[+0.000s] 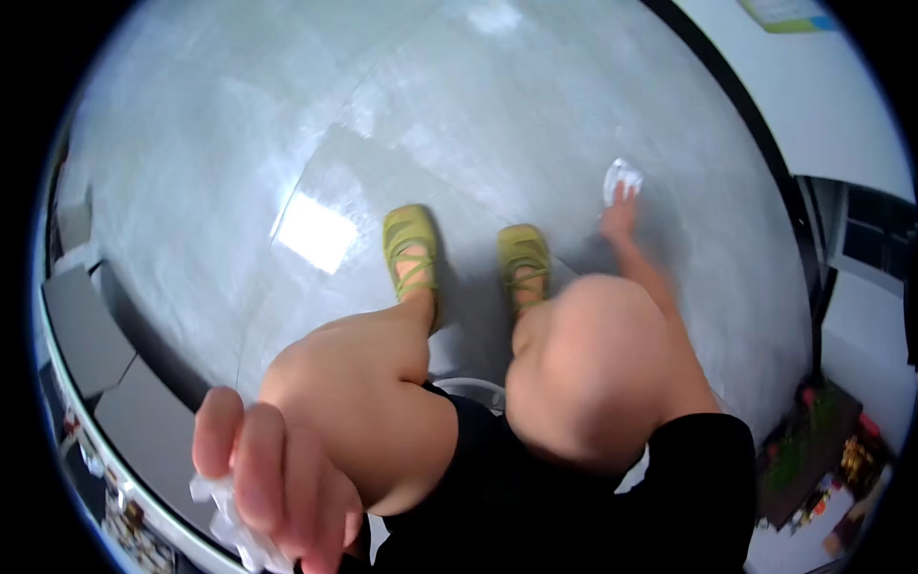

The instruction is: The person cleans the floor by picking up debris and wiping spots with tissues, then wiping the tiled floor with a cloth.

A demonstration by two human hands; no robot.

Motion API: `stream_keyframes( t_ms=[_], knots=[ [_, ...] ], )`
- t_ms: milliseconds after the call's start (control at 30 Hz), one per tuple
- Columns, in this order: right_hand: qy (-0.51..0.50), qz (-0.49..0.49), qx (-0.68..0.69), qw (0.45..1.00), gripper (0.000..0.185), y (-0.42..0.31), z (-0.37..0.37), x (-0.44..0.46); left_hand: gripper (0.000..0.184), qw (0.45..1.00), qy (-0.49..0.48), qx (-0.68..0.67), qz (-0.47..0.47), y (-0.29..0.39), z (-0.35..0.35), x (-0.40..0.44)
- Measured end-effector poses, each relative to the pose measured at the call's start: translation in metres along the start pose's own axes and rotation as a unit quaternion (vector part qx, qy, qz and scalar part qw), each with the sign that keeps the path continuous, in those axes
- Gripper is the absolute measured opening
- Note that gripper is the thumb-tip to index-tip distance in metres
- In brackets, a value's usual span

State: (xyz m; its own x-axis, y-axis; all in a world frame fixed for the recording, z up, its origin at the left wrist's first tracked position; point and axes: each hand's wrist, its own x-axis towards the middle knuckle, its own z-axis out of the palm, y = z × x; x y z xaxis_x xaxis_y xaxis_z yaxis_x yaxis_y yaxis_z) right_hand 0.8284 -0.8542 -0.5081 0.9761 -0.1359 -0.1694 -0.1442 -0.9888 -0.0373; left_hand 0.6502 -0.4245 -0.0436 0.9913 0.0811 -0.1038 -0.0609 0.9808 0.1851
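Observation:
My left hand (287, 478) is raised close to the camera at the lower left, its fingers curled round a crumpled white tissue (229, 526). Part of that wad is hidden behind the fingers. My right hand (620, 212) reaches down past my knee to the floor, where its fingers press a white tissue (623, 175) flat against the surface. Between the two hands are my bent legs and my feet in yellow-green strappy shoes (411, 239).
Grey, glossy floor (459, 115) spreads ahead, with bright light reflections. Grey cabinet fronts (91, 330) line the left side. A white unit with a black base edge (755, 110) curves along the right. Plants and small items (813, 450) stand at lower right.

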Motion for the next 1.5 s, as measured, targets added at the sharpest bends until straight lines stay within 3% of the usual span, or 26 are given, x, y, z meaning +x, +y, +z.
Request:
stream_keyframes(
  t_ms=[33, 200, 367, 400, 500, 533, 600, 700, 767, 833, 900, 933, 1000, 1033, 1100, 1133, 1200, 1233, 1500],
  knots=[
    [0.025, -0.021, -0.034, 0.999, 0.076, 0.017, 0.019, -0.006, 0.023, 1.000, 0.019, -0.008, 0.003, -0.001, -0.002, 0.007],
    [-0.136, 0.145, 0.031, 0.979, 0.077, -0.021, -0.041, -0.022, 0.032, 0.996, 0.088, -0.009, 0.004, -0.015, 0.003, 0.026],
    [-0.128, 0.251, 0.096, 0.955, 0.077, -0.028, -0.069, -0.012, 0.039, 0.992, 0.099, 0.051, -0.060, -0.030, 0.001, 0.038],
    [-0.127, 0.271, 0.102, 0.949, 0.078, -0.020, -0.074, -0.010, 0.034, 0.996, 0.075, -0.047, -0.012, -0.047, -0.002, 0.040],
    [-0.073, 0.356, 0.123, 0.923, 0.083, 0.048, -0.044, 0.015, 0.033, 0.992, 0.101, -0.060, 0.045, -0.059, 0.001, 0.048],
    [-0.077, 0.317, 0.049, 0.944, 0.085, 0.095, -0.002, 0.023, 0.032, 0.992, 0.106, -0.028, 0.070, -0.068, 0.014, 0.055],
    [-0.071, 0.312, 0.033, 0.947, 0.086, 0.121, 0.015, 0.038, 0.027, 0.999, 0.049, 0.009, -0.005, -0.046, 0.021, 0.053],
    [-0.076, 0.413, 0.146, 0.896, 0.086, 0.114, -0.038, 0.030, 0.019, 0.992, 0.018, 0.121, 0.021, -0.050, 0.028, 0.048],
    [-0.089, 0.461, 0.157, 0.869, 0.087, 0.118, -0.038, 0.050, 0.017, 0.992, 0.041, 0.072, 0.090, -0.052, 0.019, 0.057],
    [-0.193, 0.394, 0.036, 0.898, 0.077, 0.139, -0.012, 0.099, 0.016, 0.990, 0.046, 0.037, 0.124, -0.050, 0.013, 0.067],
    [-0.214, 0.181, -0.149, 0.948, 0.062, 0.132, 0.023, 0.146, 0.017, 0.993, 0.042, 0.021, 0.105, -0.046, 0.014, 0.075],
    [-0.191, 0.079, -0.250, 0.946, 0.056, 0.125, 0.036, 0.168, 0.017, 0.995, 0.036, 0.012, 0.093, -0.044, 0.015, 0.081],
    [-0.024, 0.085, -0.035, 0.995, 0.068, 0.030, 0.008, 0.177, 0.018, 0.998, 0.035, -0.002, 0.057, -0.040, 0.015, 0.091],
    [0.055, 0.061, 0.069, 0.994, 0.075, -0.022, -0.013, 0.180, 0.018, 0.999, 0.038, -0.006, 0.036, -0.037, 0.016, 0.096],
    [-0.029, -0.043, 0.088, 0.995, 0.072, -0.112, -0.054, 0.168, 0.018, 0.998, 0.058, -0.008, -0.013, -0.032, 0.018, 0.108],
    [-0.068, -0.070, 0.128, 0.987, 0.070, -0.142, -0.060, 0.163, 0.010, 0.992, -0.009, -0.065, -0.109, -0.027, 0.009, 0.129],
    [-0.077, -0.158, 0.080, 0.981, 0.069, -0.183, -0.075, 0.148, 0.010, 0.989, -0.004, -0.075, -0.128, -0.028, 0.000, 0.150],
    [-0.083, -0.202, 0.057, 0.974, 0.068, -0.194, -0.080, 0.144, 0.010, 0.988, 0.006, -0.079, -0.130, -0.031, -0.005, 0.155],
    [-0.079, -0.263, 0.036, 0.961, 0.070, -0.168, -0.095, 0.164, 0.013, 0.983, 0.061, -0.095, -0.146, -0.040, -0.018, 0.188]
  ],
)
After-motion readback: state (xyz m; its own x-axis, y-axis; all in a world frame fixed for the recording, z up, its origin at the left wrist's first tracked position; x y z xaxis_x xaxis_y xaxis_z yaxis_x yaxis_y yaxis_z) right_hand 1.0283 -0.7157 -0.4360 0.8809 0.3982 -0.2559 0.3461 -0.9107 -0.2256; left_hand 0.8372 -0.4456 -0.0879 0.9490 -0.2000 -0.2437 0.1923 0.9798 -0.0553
